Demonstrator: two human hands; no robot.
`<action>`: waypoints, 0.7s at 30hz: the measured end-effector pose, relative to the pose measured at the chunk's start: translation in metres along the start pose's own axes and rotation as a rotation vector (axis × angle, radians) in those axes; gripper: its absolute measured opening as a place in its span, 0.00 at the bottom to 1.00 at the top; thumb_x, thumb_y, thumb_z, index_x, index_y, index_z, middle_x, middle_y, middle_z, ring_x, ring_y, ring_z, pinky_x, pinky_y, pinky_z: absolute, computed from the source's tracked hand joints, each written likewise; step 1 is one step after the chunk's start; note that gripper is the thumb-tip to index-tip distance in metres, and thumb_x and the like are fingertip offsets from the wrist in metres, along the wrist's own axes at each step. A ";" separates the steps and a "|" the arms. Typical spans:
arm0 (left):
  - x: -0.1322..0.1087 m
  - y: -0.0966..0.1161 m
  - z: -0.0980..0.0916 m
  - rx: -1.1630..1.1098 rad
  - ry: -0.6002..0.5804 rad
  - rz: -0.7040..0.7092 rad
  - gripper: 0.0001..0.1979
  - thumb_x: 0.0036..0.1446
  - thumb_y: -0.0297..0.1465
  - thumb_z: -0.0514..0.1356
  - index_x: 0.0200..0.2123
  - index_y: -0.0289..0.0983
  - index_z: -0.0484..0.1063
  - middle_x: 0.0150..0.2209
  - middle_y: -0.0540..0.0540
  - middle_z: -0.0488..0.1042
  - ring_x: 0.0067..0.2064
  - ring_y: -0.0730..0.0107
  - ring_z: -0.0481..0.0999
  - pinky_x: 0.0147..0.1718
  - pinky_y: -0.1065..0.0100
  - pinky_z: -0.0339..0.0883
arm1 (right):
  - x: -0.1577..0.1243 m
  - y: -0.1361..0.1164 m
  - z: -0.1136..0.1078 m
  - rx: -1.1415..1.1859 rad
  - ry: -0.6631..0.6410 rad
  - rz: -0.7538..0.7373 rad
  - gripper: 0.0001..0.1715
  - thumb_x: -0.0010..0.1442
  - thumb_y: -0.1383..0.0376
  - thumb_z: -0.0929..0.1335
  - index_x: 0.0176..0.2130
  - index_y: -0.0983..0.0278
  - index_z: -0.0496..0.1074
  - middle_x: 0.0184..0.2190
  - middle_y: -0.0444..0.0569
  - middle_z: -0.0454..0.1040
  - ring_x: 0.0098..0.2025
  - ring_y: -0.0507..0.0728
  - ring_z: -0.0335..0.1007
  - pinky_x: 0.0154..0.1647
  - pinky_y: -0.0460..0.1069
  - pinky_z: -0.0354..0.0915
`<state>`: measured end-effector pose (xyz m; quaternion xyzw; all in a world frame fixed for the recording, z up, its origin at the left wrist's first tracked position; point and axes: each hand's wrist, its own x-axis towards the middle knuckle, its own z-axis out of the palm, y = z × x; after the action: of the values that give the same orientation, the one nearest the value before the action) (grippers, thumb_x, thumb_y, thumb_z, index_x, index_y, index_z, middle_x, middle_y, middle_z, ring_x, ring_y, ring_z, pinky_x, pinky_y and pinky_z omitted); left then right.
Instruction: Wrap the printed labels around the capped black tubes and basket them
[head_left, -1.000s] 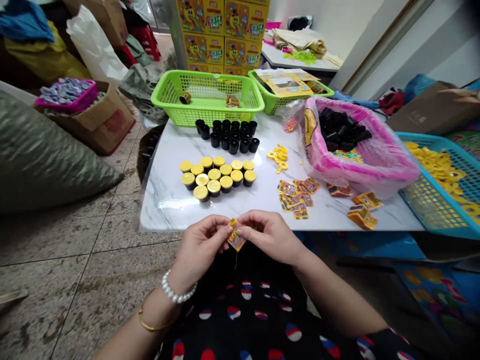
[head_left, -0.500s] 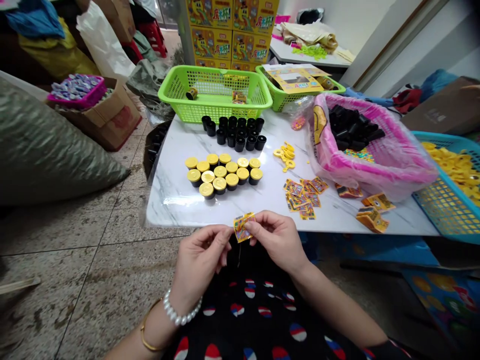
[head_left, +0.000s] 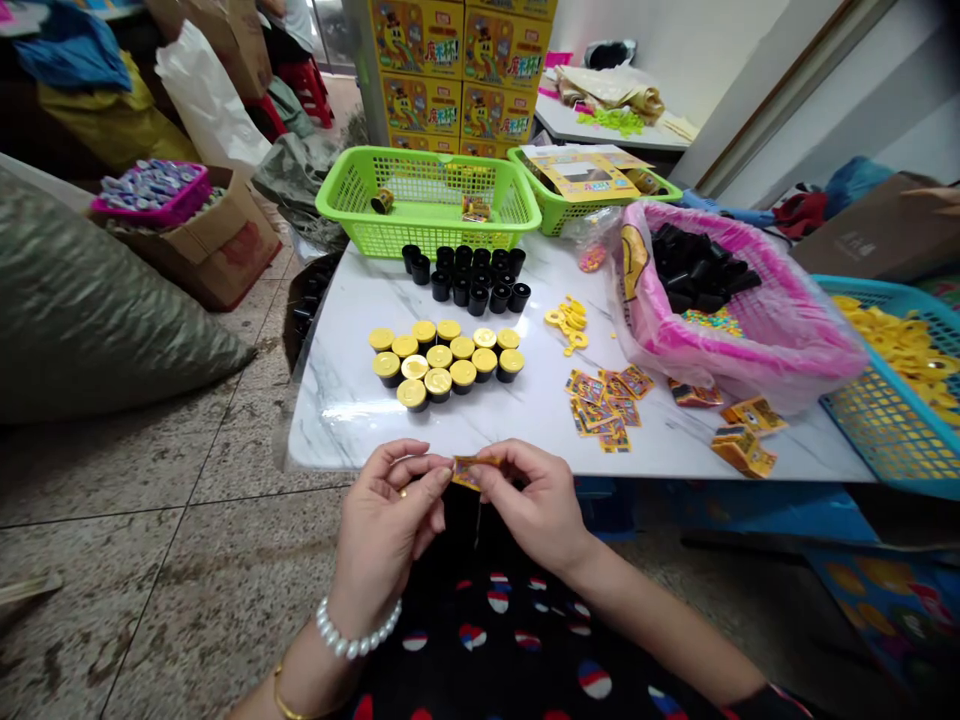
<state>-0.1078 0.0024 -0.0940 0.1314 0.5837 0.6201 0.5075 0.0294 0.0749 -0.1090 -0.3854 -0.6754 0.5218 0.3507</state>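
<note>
In front of the table's near edge, a small orange printed label [head_left: 466, 472] is pinched between my two hands, tilted so it looks narrow. My left hand [head_left: 394, 505] grips its left end with thumb and fingers. My right hand [head_left: 534, 500] closes on its right end, hiding part of it. Several similar labels [head_left: 600, 410] lie in a loose pile on the table to the right. Beyond my hands stand several black cups with yellow lids [head_left: 439, 382]. Behind these are several plain black cups [head_left: 460, 290], and to their right a heap of yellow plastic pieces [head_left: 568, 318].
Green baskets [head_left: 352, 235] stand along the back of the white table [head_left: 330, 440]. A pink basket lined with plastic [head_left: 750, 350] holds black cups at right, beside a blue basket [head_left: 862, 410] of yellow parts. Folded label stacks [head_left: 742, 450] lie near the front edge.
The label has tilted from facing me to nearly edge-on and shifted slightly left. My left fingers have come onto its left end. The whole view has moved slightly.
</note>
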 end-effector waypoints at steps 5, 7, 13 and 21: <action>-0.001 -0.005 -0.003 0.038 -0.013 0.057 0.14 0.48 0.33 0.72 0.34 0.37 0.72 0.27 0.54 0.73 0.19 0.83 0.65 0.16 0.81 0.56 | 0.003 0.004 -0.002 0.045 0.031 0.060 0.10 0.62 0.60 0.70 0.33 0.64 0.76 0.26 0.46 0.77 0.24 0.52 0.70 0.27 0.47 0.67; -0.002 -0.008 -0.005 0.067 0.038 0.119 0.12 0.49 0.33 0.71 0.34 0.37 0.74 0.23 0.56 0.69 0.20 0.83 0.63 0.18 0.81 0.57 | 0.002 0.005 -0.001 0.036 0.050 0.056 0.11 0.62 0.59 0.70 0.32 0.64 0.76 0.25 0.46 0.76 0.24 0.52 0.70 0.27 0.47 0.67; -0.005 -0.006 -0.001 0.228 0.018 0.205 0.07 0.51 0.35 0.69 0.32 0.37 0.80 0.24 0.51 0.73 0.20 0.78 0.63 0.17 0.76 0.58 | 0.000 0.005 0.000 -0.017 0.096 0.004 0.17 0.64 0.58 0.69 0.26 0.63 0.73 0.20 0.44 0.74 0.22 0.52 0.67 0.26 0.47 0.64; -0.004 -0.006 0.000 0.205 -0.007 0.237 0.06 0.51 0.33 0.69 0.32 0.38 0.81 0.29 0.49 0.77 0.22 0.80 0.66 0.19 0.78 0.62 | 0.000 0.006 0.005 -0.134 0.084 -0.132 0.14 0.63 0.62 0.69 0.26 0.63 0.73 0.21 0.44 0.72 0.23 0.51 0.66 0.26 0.47 0.62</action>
<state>-0.1031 -0.0021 -0.0976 0.2527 0.6223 0.6126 0.4167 0.0260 0.0736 -0.1159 -0.3842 -0.7174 0.4347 0.3858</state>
